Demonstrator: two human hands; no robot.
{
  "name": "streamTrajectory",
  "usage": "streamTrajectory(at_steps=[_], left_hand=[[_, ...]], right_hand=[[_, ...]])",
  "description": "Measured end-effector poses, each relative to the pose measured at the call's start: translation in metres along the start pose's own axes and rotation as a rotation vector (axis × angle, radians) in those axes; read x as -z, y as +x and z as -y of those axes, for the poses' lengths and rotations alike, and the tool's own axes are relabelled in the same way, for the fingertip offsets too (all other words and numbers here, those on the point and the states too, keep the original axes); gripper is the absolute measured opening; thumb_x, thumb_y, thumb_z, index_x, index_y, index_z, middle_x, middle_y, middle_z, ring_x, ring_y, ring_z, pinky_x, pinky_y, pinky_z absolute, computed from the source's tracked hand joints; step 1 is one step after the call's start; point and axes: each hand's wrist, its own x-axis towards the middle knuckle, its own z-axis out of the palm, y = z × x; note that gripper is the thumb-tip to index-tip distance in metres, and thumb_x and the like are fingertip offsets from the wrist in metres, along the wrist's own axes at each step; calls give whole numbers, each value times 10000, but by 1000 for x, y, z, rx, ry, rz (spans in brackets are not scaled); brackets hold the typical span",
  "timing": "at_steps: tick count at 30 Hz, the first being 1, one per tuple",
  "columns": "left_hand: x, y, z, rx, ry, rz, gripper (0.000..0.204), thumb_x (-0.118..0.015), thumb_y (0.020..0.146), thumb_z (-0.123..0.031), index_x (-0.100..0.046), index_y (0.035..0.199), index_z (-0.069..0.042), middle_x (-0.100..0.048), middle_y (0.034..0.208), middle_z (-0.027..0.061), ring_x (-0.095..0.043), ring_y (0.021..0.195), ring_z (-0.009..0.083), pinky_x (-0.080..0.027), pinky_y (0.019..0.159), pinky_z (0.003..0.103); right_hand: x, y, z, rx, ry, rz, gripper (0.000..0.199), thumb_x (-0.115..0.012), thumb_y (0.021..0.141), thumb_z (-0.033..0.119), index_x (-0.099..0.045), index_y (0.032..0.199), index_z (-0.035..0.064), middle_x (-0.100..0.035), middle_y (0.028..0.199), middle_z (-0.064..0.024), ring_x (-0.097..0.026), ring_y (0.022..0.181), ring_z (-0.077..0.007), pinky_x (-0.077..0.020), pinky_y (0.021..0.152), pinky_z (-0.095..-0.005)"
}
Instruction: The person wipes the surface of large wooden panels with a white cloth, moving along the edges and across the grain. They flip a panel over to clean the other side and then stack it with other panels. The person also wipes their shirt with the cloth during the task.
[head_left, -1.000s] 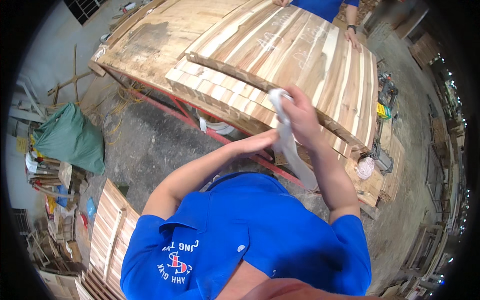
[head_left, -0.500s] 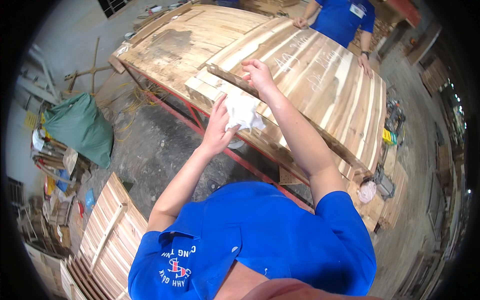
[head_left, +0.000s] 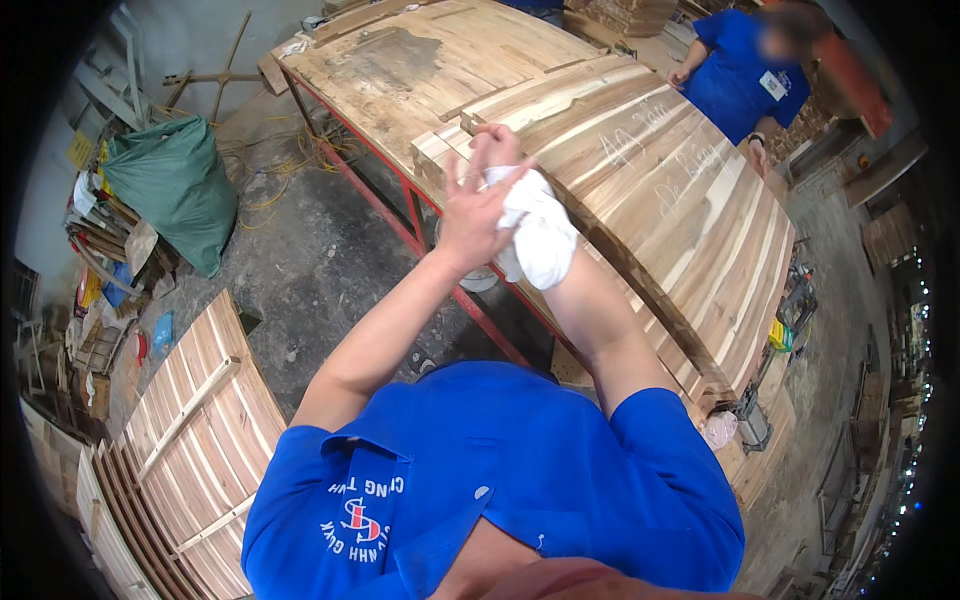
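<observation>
A crumpled white cloth [head_left: 545, 235] lies over my right wrist and forearm. My left hand [head_left: 472, 215] holds it there, palm against the cloth and fingers spread across the wrist. My right hand [head_left: 494, 148] is raised beyond it, loosely bent and partly hidden behind the left fingers; I see nothing in it. Both hands are above the near left corner of a thick striped wooden panel [head_left: 640, 190], which lies on other boards. White handwriting marks the panel's top.
The panel rests on a red-framed worktable [head_left: 470, 50]. Across it stands a co-worker in a blue shirt [head_left: 735, 70]. A green sack [head_left: 172, 190] and slatted wooden panels [head_left: 205, 400] are at left. Yellow cords [head_left: 268, 165] trail on the floor. A clamp-like metal tool [head_left: 752, 425] sits at the panel's near right corner.
My left hand has brought the cloth rightward onto my right wrist and forearm. My right hand has drawn in beside the left. The view has shifted, and the co-worker's hands have left the panel.
</observation>
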Motion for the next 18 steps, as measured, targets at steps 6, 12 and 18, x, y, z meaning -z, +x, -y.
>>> streamTrajectory(at_steps=[6, 12, 18], left_hand=[[56, -80, 86, 561, -115, -152, 334, -596, 862, -154, -617, 1188, -85, -585, 1246, 169, -452, 1252, 360, -313, 1066, 435], [52, -206, 82, 978, -409, 154, 269, -591, 843, -103, -622, 1091, -4, -640, 1072, 171, -611, 1007, 327, -469, 877, 388], [28, -271, 95, 808, -525, 480, 411, -612, 813, -115, -571, 1217, -52, -571, 1235, 167, -539, 1130, 354, -424, 973, 420]], right_hand=[[-10, -83, -40, -411, 244, 635, 570, -445, 950, 520, -516, 1276, 58, -602, 1130, -81, -595, 932, -185, -489, 769, -329], [-8, -131, -106, -955, 463, 815, 804, -360, 894, 721, -274, 1466, 162, -596, 1135, -105, -627, 844, -195, -514, 660, -312], [-50, -147, -232, -1243, 317, 727, 350, -546, 943, 479, -678, 925, 155, -661, 778, -5, -599, 631, -102, -462, 521, -260]])
